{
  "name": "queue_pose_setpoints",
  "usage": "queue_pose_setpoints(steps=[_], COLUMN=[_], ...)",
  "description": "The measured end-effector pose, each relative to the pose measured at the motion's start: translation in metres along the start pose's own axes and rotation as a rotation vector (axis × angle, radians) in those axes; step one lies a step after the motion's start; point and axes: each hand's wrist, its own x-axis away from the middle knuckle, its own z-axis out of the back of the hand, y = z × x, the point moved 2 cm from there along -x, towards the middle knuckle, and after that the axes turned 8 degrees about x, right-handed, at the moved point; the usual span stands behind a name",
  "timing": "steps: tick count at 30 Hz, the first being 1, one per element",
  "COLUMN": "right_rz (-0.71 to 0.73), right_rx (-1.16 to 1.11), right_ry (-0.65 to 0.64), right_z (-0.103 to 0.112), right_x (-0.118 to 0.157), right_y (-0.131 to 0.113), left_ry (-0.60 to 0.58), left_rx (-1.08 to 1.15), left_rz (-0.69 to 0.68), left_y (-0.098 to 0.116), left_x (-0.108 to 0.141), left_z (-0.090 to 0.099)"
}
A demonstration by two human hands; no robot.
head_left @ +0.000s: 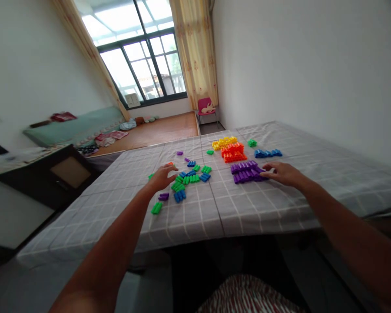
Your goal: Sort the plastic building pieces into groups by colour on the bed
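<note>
My left hand (163,177) hovers over the left part of the bed, fingers apart, holding nothing I can see. A small orange piece (170,164) shows just past its fingertips. Right beside it lie loose ridged plastic pieces, among them green pieces (178,186), blue pieces (180,196) and a purple piece (164,197). On the right, my right hand (282,173) is at the right end of a stacked purple pile (246,171). Its thumb and forefinger close around a purple piece (260,171) at that end, partly hidden by the fingers.
Behind the purple pile stand an orange pile (233,153) and a yellow pile (224,143). A blue row (268,153) and a green cluster (252,143) lie farther right. The checked sheet (195,221) ends at a front edge near my body. A wall rises at right.
</note>
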Motion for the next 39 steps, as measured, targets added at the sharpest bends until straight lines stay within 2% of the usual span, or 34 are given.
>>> queue_pose_setpoints(steps=[3, 5, 8, 12, 15, 18, 21, 24, 27, 31, 35, 39], right_rz=[-0.002, 0.073, 0.278, 0.499, 0.633, 0.729, 0.828, 0.862, 0.816, 0.755, 0.642, 0.577], right_rx=[0.07, 0.041, -0.035, -0.107, -0.089, -0.047, -0.045, -0.009, 0.053, -0.037, -0.218, -0.288], right_ry=[0.146, 0.181, 0.094, -0.071, -0.153, -0.195, -0.212, -0.167, -0.08, 0.022, -0.003, -0.119], right_z=[0.012, 0.017, 0.007, -0.031, -0.061, -0.082, -0.097, -0.109, -0.113, -0.108, -0.108, -0.11], right_x=[-0.007, -0.012, -0.02, -0.032, -0.042, -0.047, -0.048, -0.053, -0.064, -0.082, -0.098, -0.109], right_y=[-0.015, -0.038, -0.09, -0.168, -0.219, -0.263, -0.297, -0.313, -0.311, -0.301, -0.303, -0.309], left_ry=[-0.072, -0.15, -0.226, -0.319, -0.261, -0.107, -0.003, 0.033, 0.079, 0.075, 0.107, 0.167], left_rx=[0.001, 0.032, 0.115, 0.192, 0.159, 0.0, -0.085, -0.005, 0.026, 0.065, 0.159, 0.23], left_rz=[0.091, 0.162, 0.217, 0.176, 0.186, 0.305, 0.354, 0.32, 0.282, 0.275, 0.209, 0.091], left_y=[-0.003, -0.006, -0.003, 0.008, -0.001, -0.029, -0.053, -0.059, -0.052, -0.043, -0.028, -0.003], left_x=[0.015, 0.032, 0.055, 0.073, 0.081, 0.084, 0.077, 0.062, 0.048, 0.035, 0.022, 0.014], left_z=[0.011, 0.017, 0.02, 0.017, 0.022, 0.028, 0.021, 0.001, -0.016, -0.02, -0.017, -0.021])
